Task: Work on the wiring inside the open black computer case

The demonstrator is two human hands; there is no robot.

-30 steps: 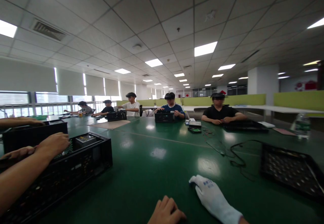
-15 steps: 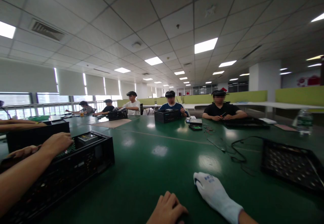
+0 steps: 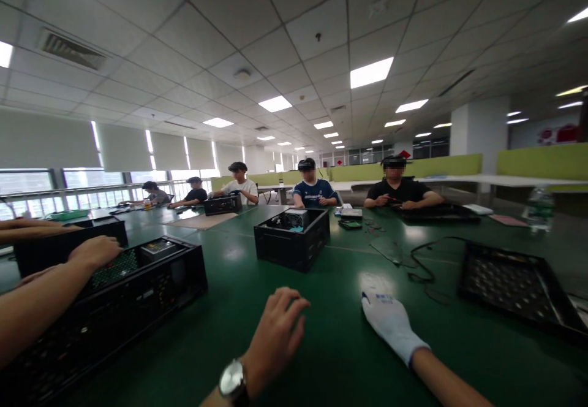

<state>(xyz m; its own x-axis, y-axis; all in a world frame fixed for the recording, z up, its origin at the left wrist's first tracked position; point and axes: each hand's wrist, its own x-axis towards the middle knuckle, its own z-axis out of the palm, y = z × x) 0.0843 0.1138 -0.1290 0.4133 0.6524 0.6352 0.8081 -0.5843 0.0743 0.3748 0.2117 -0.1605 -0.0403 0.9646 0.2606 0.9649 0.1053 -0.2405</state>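
Light: ceiling panels (image 3: 372, 72) bright, room otherwise dim
Daylight: through windows (image 3: 27, 181), far left
Glare: pale patches on green table (image 3: 349, 358)
Edges: wide-angle bending
Focus: soft throughout

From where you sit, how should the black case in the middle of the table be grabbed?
Take the black case by its open top rim on the two short side walls, coming from above. It sits upright, top open, parts inside; both the left hand and the gloved right hand are empty.

1. Bare left hand (image 3: 275, 327), with a wristwatch (image 3: 232, 381), hovers low centre, fingers spread and empty.
2. White-gloved right hand (image 3: 390, 321) lies flat on the green table (image 3: 331, 358).
3. A black crate (image 3: 294, 238) stands mid-frame, beyond both hands.
4. A co-worker's hand (image 3: 94, 251) rests on the left crate (image 3: 138, 290).
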